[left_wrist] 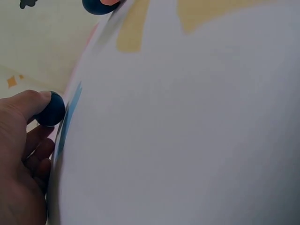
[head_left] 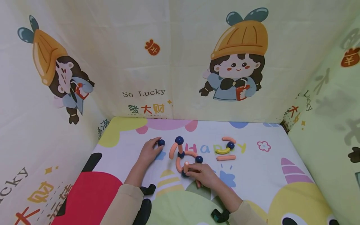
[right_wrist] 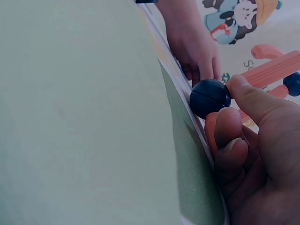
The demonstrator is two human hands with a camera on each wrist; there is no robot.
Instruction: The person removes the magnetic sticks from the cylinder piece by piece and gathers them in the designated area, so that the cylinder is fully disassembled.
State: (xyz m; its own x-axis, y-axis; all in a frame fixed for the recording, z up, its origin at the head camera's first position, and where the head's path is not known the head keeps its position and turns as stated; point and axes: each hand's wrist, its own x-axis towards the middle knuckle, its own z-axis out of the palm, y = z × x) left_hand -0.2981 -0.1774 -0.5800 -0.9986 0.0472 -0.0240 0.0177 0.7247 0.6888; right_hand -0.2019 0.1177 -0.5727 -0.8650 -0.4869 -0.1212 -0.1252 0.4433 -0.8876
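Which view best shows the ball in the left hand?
Left wrist: the ball looks largest there, though the left hand's thumb covers part. Head shows it small, between thumb and fingers; right wrist doesn't clearly show it.

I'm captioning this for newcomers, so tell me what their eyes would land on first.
Probably the large cartoon figure in an orange beanie, printed on the back cloth. Next, the structure of pink rods and dark blue balls on the table, its near end gripped by the right hand. To its left, the left hand holds a separate dark blue ball.
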